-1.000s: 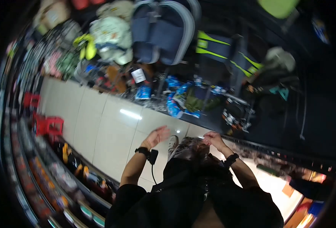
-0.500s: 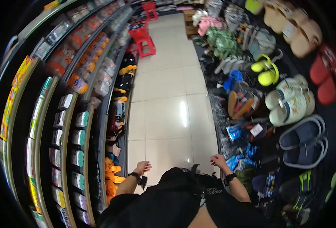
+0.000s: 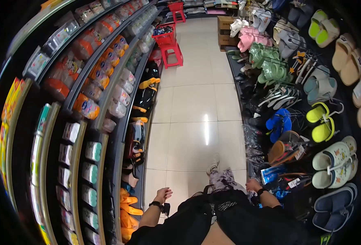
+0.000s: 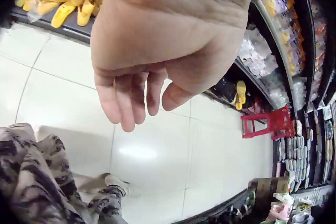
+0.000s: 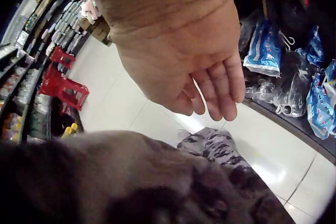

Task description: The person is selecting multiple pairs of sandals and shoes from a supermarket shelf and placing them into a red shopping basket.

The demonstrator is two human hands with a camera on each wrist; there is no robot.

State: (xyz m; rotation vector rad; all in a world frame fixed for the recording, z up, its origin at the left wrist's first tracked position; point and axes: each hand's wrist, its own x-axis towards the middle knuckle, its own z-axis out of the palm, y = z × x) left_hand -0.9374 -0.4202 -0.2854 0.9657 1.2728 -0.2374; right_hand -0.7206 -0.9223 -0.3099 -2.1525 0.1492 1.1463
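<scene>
Head view: the left hand (image 3: 163, 193) hangs empty with loose fingers over the tiled floor (image 3: 196, 102). The orange slippers (image 3: 129, 204) lie just beside it on the lowest shelf at the floor's left edge, their long axes pointing across toward the floor. The right hand (image 3: 254, 185), also empty, is at the floor's right edge, near the blue packs (image 3: 272, 173).

Left wrist view: the fingers are relaxed and the slippers (image 4: 58, 3) lie slanted along the floor's edge.

Right wrist view: the palm is bare and the blue packs (image 5: 262, 50) hang upright.

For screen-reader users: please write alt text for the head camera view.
A person stands in a shop aisle, left hand and right hand both empty and relaxed. Shelves of packaged goods line the left, hanging slippers the right, red stools farther down the tiled floor.
</scene>
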